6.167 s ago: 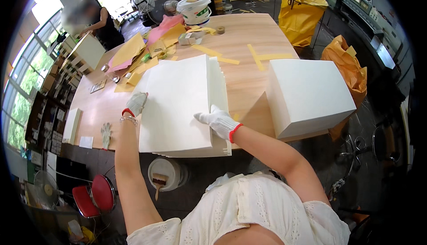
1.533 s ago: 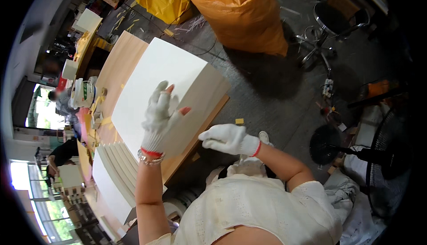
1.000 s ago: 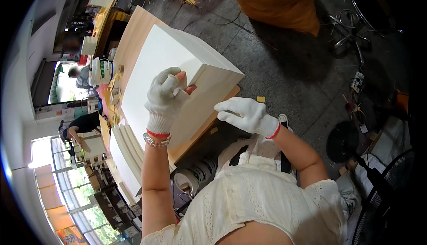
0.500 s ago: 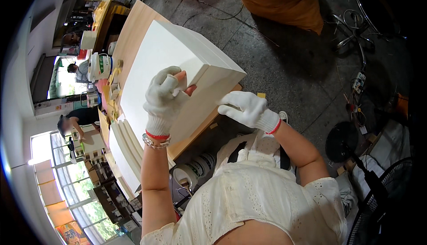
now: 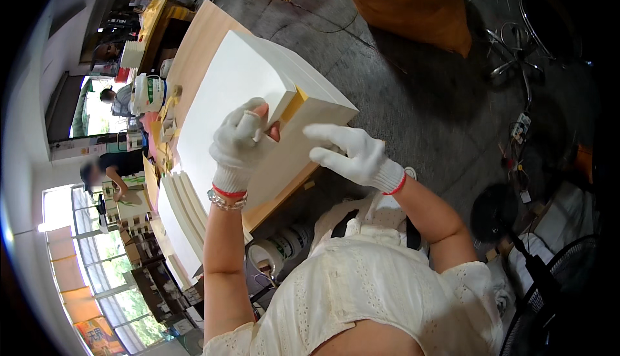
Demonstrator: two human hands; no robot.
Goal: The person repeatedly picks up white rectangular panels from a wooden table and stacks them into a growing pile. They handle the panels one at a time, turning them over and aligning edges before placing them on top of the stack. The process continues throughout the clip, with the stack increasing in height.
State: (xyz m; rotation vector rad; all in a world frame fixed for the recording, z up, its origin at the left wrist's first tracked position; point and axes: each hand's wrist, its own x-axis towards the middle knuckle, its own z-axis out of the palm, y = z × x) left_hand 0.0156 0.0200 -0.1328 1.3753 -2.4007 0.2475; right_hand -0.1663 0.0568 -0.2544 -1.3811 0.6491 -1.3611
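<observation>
Left hand: the left hand, in a white knit glove with a red cuff, lies on top of the large white rectangular box, its fingers curled round the raised corner flap and closed on that flap.
Right hand: the right hand, gloved the same way, rests fingers spread and flat on the box's near side face, pressing but not gripping.
Box: it stands at the near edge of the light wooden worktable, tipped a little, a yellow strip showing under the lifted flap; its long axis runs away from the person, its near corner pointing toward the floor side.
Beside it: a stack of flat white panels lies just left of the box on the same table.
Below: a white plastic bucket sits under the table edge.
Room: grey concrete floor, a bulging orange sack well beyond the box, another person bent over a bench near the windows.
Change: against half a second ago, the right hand has moved up onto the box's side, closer to the left.
</observation>
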